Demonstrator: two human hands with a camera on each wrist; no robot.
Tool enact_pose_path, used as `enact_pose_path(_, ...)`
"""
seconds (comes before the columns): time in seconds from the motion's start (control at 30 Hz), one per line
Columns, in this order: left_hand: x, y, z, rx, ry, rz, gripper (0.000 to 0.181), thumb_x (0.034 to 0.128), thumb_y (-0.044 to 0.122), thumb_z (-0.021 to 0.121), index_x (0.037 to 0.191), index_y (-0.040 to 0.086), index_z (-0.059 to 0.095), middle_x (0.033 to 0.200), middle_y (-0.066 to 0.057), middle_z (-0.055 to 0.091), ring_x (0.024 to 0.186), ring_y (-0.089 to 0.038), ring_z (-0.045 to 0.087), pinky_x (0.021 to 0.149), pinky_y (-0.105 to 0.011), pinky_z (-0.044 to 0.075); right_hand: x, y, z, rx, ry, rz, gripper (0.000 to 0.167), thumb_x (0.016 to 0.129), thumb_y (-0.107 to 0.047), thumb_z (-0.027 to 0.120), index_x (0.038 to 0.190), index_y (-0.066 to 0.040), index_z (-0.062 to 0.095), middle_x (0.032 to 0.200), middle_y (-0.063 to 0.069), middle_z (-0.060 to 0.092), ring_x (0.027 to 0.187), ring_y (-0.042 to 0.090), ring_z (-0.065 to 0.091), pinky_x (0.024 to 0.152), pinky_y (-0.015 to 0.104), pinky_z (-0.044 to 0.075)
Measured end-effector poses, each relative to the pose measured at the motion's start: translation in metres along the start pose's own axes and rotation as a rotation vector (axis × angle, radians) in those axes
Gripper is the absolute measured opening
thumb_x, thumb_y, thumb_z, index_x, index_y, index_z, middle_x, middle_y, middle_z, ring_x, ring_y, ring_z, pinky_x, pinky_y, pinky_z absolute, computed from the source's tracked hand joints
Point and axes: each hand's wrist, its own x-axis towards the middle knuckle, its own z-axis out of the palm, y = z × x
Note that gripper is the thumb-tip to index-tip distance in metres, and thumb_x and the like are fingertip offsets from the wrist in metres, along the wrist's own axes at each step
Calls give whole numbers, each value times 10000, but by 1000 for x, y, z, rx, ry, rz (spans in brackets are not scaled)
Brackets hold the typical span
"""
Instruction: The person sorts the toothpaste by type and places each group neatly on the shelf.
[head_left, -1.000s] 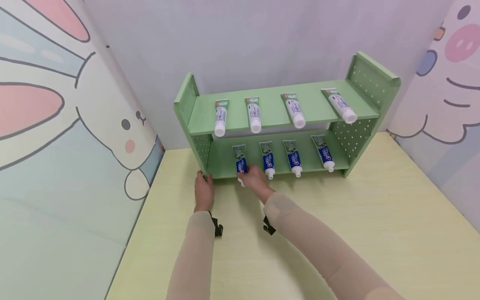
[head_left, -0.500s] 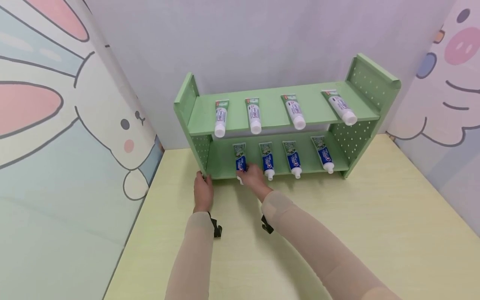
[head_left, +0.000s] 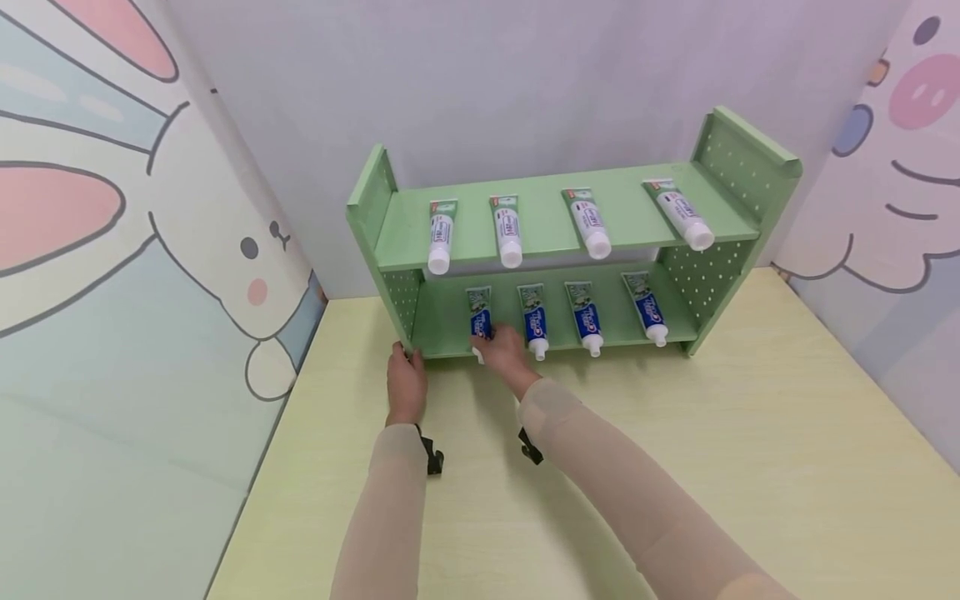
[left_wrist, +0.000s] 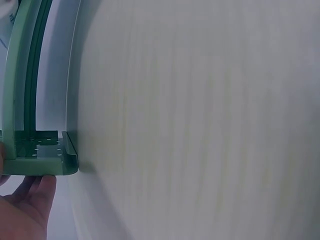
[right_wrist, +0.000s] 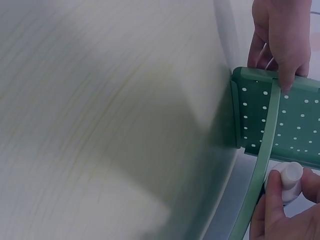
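Note:
A green two-tier shelf rack stands on the table against the back wall. My left hand grips the lower front of its left side panel; in the right wrist view the thumb lies on the panel's inner face, the other fingers outside. My right hand pinches the leftmost blue-and-green toothpaste tube near its white cap. That tube lies on the lower tier, cap toward the front edge, its lower part partly hidden by my fingers. Just right of this hand lies another blue-and-green tube.
More blue-and-green tubes lie spaced along the lower tier. White-and-green toothpaste tubes sit in a row on the upper tier, caps forward. The pale wooden table extends in front. Cartoon-printed walls flank both sides.
The pinched tube and my right hand have shifted slightly back into the lower tier. My left hand stays on the side panel.

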Motion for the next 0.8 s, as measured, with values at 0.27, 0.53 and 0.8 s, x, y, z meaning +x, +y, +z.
enact_pose_path(0.27,1,-1,1,-10,-1,1,394,1068,205,393,1375,-40,358,1189,-222,503,1092,-324,507,910,-465,442,-3,3,1,59,28,-49,303,962,-250,636,1118,10,650,919,103,665,739,214,610,622,333,526)
enact_pose_path(0.53,2,0,4,-26,8,11,380,1065,178,404,1365,-52,372,1217,-236,507,1147,-339,501,949,-468,433,-6,12,6,110,92,-117,401,976,-247,628,1254,41,601,822,106,639,615,176,542,523,289,461)
enact_pose_path(0.8,1,3,3,-61,12,-6,373,1064,176,408,1361,-49,382,1215,-230,512,1131,-328,506,931,-467,440,-9,20,8,141,127,-242,442,959,-184,641,1276,112,553,870,133,638,664,203,577,566,325,509)
